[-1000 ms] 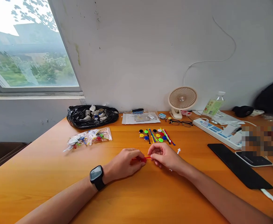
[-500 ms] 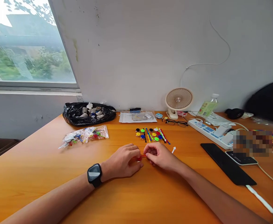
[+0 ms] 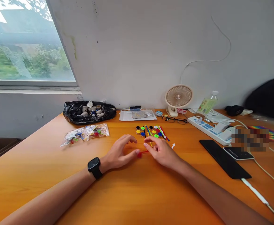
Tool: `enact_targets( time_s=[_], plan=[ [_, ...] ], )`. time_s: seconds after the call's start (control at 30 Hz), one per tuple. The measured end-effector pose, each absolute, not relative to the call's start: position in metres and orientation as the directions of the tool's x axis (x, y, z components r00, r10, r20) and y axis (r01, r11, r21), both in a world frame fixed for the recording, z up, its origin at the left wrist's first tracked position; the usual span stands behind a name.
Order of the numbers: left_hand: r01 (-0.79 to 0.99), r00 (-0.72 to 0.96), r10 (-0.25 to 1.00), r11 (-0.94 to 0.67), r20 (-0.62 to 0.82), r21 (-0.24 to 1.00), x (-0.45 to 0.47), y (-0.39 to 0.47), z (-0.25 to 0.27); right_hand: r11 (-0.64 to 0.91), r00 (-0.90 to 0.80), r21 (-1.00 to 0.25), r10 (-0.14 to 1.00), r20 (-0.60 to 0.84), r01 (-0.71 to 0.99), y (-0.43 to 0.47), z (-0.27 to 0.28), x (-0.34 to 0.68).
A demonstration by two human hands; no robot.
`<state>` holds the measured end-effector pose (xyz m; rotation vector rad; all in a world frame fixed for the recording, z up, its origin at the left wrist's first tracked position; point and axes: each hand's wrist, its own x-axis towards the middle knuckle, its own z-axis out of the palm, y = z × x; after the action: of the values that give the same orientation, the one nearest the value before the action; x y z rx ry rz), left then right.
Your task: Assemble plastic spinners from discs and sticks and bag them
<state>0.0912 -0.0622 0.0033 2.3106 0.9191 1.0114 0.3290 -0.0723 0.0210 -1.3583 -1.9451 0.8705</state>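
Just beyond the fingertips lies a small red disc [image 3: 139, 154] with a thin red stick [image 3: 144, 152] running from it toward my right hand. My left hand [image 3: 121, 153] has its fingers and thumb spread, the thumb tip beside the disc. Above the stick, the thumb and forefinger of my right hand [image 3: 161, 151] are apart, and its other fingers are partly hidden. The stick's far end disappears behind this hand. Small coloured discs [image 3: 142, 134] and coloured sticks [image 3: 163, 133] lie beyond both hands. A white arrow-shaped piece [image 3: 173, 146] is beside my right hand.
Clear bags of coloured parts [image 3: 85, 134] and a black plastic bag [image 3: 68, 115] are at the left. Toward the wall stand a fan [image 3: 179, 97] and a bottle [image 3: 207, 104]. A power strip [image 3: 209, 131], a black slab [image 3: 223, 157] and cables are at the right.
My left hand has opened and let go of the red disc. My right thumb and forefinger have parted. The view has shifted slightly.
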Motion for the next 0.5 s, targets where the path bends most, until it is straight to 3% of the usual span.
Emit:
enact_targets(
  time_s=[0.13, 0.23, 0.37, 0.5],
  plan=[
    [0.462, 0.312, 0.794, -0.606, 0.522, 0.647, 0.083, -0.052, 0.003, 0.145, -0.291, -0.886, 0.957, 0.012, 0.441, -0.078, 0.035, 0.328],
    [0.517, 0.265, 0.809, -0.578, 0.524, 0.631, 0.076, -0.040, -0.001, 0.257, -0.177, -0.846, 0.965, 0.195, 0.467, -0.069, 0.040, 0.339],
    [0.602, 0.306, 0.842, -0.532, 0.443, 0.596, 0.068, -0.027, -0.010, 0.331, -0.143, -0.625, 0.932, 0.333, 0.707, -0.047, 0.031, 0.359],
    [0.664, 0.397, 0.847, -0.532, 0.355, 0.525, 0.066, -0.023, -0.012, 0.456, -0.337, -0.366, 0.876, 0.345, 0.811, -0.037, 0.019, 0.367]
  ],
)
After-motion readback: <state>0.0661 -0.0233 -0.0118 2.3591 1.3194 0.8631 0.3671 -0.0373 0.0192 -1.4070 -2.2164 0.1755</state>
